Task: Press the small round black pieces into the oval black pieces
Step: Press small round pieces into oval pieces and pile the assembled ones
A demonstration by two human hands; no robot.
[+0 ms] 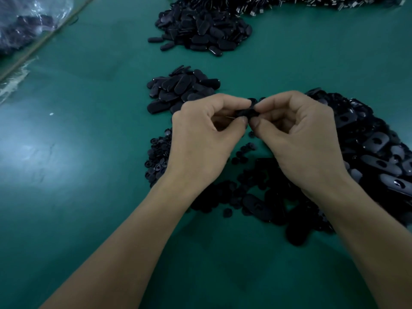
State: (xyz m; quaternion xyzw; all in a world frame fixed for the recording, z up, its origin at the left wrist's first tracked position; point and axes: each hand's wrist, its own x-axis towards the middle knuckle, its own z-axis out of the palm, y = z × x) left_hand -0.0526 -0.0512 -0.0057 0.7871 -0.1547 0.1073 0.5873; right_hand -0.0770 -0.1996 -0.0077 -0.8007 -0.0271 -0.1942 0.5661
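Both hands meet above the green worktop [89, 152], the left hand [200, 139] and right hand [303, 139] curled nearly shut with thumbs and forefingers pinching one black piece [245, 113] between them; whether a small round piece is already seated in it I cannot tell. If the thumbs push off-centre, the round piece may well cock sideways or spring out into the loose small round pieces [157, 160] just below the left hand, and be lost there. The one container, a clear plastic bag [24, 25] far left of the hands, holds dark parts too blurred to name.
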